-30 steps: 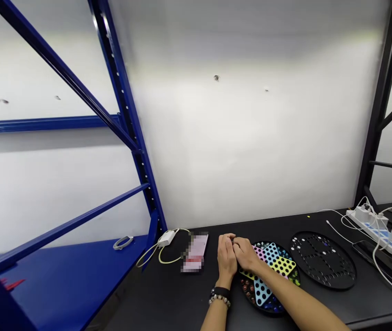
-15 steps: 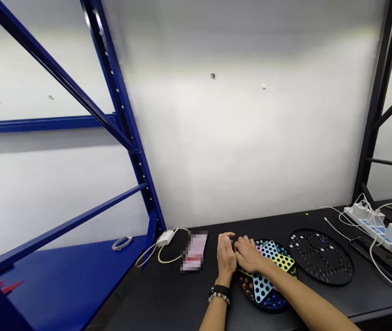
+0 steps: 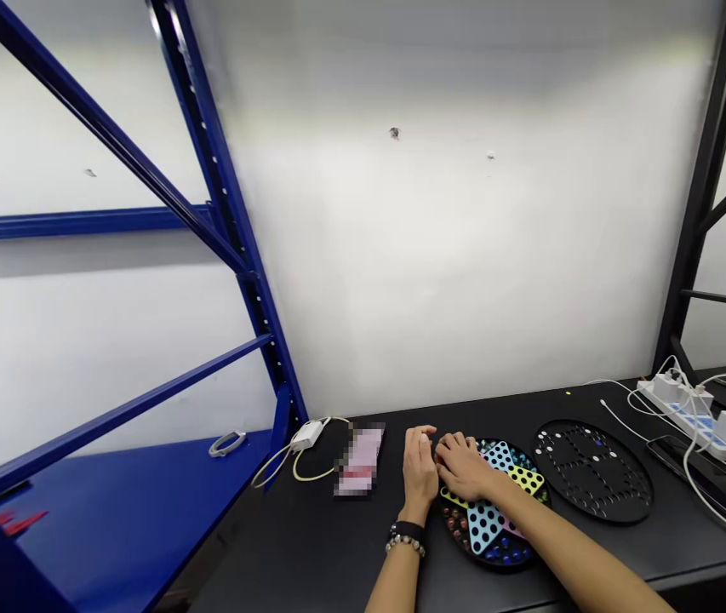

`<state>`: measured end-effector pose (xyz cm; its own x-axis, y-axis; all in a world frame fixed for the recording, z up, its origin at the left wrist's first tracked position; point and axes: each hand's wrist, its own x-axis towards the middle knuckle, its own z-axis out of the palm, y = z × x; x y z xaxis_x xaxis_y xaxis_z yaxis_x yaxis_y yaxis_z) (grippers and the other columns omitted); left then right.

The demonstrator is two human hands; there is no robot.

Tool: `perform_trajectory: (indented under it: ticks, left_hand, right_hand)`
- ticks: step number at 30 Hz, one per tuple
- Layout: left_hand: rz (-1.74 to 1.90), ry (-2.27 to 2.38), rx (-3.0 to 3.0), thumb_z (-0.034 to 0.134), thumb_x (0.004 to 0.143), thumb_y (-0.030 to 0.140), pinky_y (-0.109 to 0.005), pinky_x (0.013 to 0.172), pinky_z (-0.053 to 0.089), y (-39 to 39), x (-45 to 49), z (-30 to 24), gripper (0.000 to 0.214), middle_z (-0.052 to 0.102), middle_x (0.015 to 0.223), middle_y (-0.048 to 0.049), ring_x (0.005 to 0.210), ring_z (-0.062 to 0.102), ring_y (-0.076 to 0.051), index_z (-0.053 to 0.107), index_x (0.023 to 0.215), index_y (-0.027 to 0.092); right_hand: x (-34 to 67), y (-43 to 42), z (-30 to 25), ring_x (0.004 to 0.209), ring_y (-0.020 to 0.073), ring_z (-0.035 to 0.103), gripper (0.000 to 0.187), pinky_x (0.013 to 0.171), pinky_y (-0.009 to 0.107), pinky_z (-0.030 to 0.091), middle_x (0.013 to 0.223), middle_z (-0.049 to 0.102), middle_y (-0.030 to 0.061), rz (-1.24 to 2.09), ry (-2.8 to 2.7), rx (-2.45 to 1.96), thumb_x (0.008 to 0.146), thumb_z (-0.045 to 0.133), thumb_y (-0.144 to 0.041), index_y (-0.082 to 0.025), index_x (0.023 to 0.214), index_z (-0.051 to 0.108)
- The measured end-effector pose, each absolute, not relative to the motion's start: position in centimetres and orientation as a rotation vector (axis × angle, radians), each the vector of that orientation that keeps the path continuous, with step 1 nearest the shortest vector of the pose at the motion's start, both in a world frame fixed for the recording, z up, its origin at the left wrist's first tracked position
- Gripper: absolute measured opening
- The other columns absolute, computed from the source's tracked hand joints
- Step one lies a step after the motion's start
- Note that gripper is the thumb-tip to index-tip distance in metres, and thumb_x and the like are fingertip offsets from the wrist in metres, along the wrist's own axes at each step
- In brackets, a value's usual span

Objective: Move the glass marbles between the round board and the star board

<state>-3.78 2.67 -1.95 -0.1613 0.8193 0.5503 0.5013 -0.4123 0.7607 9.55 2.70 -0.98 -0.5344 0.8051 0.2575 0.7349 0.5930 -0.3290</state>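
Observation:
A round Chinese checkers board (image 3: 496, 524) with coloured triangles and small marbles lies on the black table (image 3: 311, 553). My left hand (image 3: 419, 468) rests at the board's left edge, fingers curled, with a bracelet and a dark band on the wrist. My right hand (image 3: 465, 466) lies over the board's upper left part, fingers bent down onto it. The two hands touch each other. What the fingertips hold, if anything, is hidden.
A second round black board (image 3: 592, 470) lies to the right. A power strip (image 3: 694, 413) with white chargers and cables sits at the far right. Left of my hands lie a blurred flat object (image 3: 360, 460) and a white charger (image 3: 305, 436) with cable. Blue shelving (image 3: 235, 255) stands left.
My right hand has slid slightly right onto the board and its fingers have spread a little. The view shifted slightly. My left hand stayed in place.

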Motion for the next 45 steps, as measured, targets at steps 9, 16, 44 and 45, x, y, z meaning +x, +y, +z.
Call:
perform_trajectory:
  ticks: [9, 16, 44, 45]
  left_hand:
    - [1.618, 1.501, 1.819, 0.022, 0.1, 0.039, -0.037, 0.085, 0.051, 2.9, -3.7, -1.9, 0.04, 0.06, 0.099, -0.007, 0.092, 0.06, -0.021, 0.058, 0.095, 0.022]
    - [1.618, 1.481, 1.821, 0.025, 0.099, 0.036, -0.038, 0.084, 0.05, 2.9, -3.8, -1.8, 0.036, 0.059, 0.097, -0.0063, 0.09, 0.059, -0.021, 0.058, 0.095, 0.022]
    - [1.152, 1.523, 2.023, 0.036, 0.092, 0.032, -0.033, 0.078, 0.047, 1.9, -2.8, -0.6, 0.027, 0.064, 0.09, -0.003, 0.085, 0.062, -0.021, 0.062, 0.087, 0.025]
    - [1.153, 1.523, 2.02, 0.035, 0.093, 0.033, -0.033, 0.079, 0.047, 1.9, -2.8, -0.5, 0.029, 0.064, 0.09, -0.0032, 0.085, 0.061, -0.021, 0.062, 0.087, 0.025]
  right_hand:
    - [11.5, 4.1, -0.4, 0.103, 0.022, 0.052, 0.014, 0.095, 0.044, 0.032, 0.103, 0.064, 0.0017, 0.659, -2.006, -1.308, 0.09, 0.051, -0.031, -0.025, 0.087, 0.063]
    - [13.0, 3.3, -0.4, 0.104, 0.0243, 0.052, 0.018, 0.091, 0.042, 0.033, 0.107, 0.065, 0.005, 0.553, -2.184, -1.284, 0.086, 0.056, -0.025, -0.025, 0.088, 0.074]
    - [32.7, -8.7, -2.5, 0.106, 0.0286, 0.063, 0.017, 0.095, 0.043, 0.047, 0.111, 0.07, 0.0098, 0.406, -1.951, -1.486, 0.087, 0.059, -0.039, -0.029, 0.074, 0.065]
    - [32.0, -8.7, -1.6, 0.1, 0.0277, 0.066, 0.018, 0.091, 0.042, 0.049, 0.106, 0.071, 0.0094, 0.322, -1.913, -1.438, 0.088, 0.057, -0.04, -0.028, 0.078, 0.065]
